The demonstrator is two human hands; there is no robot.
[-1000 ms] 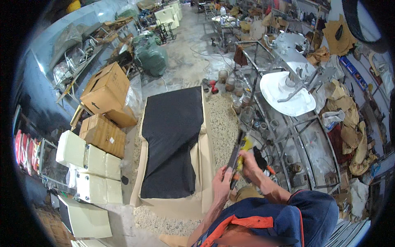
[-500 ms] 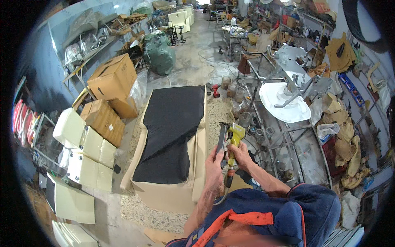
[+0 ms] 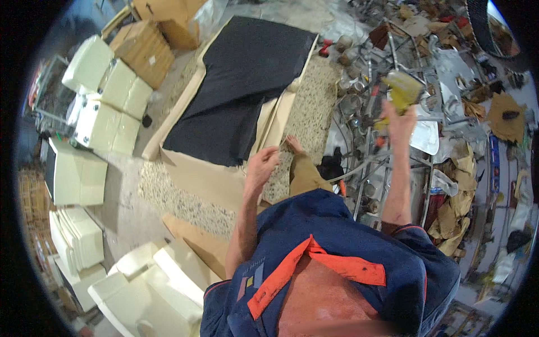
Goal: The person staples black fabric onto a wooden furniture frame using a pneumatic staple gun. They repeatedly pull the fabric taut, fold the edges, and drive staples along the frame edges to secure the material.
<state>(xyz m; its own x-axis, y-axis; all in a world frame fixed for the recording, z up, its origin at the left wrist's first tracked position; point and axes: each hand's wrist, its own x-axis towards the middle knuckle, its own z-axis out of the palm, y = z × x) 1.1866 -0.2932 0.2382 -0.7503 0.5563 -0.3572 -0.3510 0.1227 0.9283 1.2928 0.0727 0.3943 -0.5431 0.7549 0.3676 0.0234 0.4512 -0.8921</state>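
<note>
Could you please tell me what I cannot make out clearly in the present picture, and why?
All in the head view:
- Fine details of the yellow tool in the right hand: blurred.
- Whether the left hand pinches the beige cover: its curled fingers hide this.
- What lies under the black cloth: covered by it.
- The upper cardboard box's top: cut off by the picture's upper edge.

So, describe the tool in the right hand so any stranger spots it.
Start at the large black cloth in the upper half. Right of it, the right hand holds the tool. Its yellow body sets it apart from the white panel just below.
</note>
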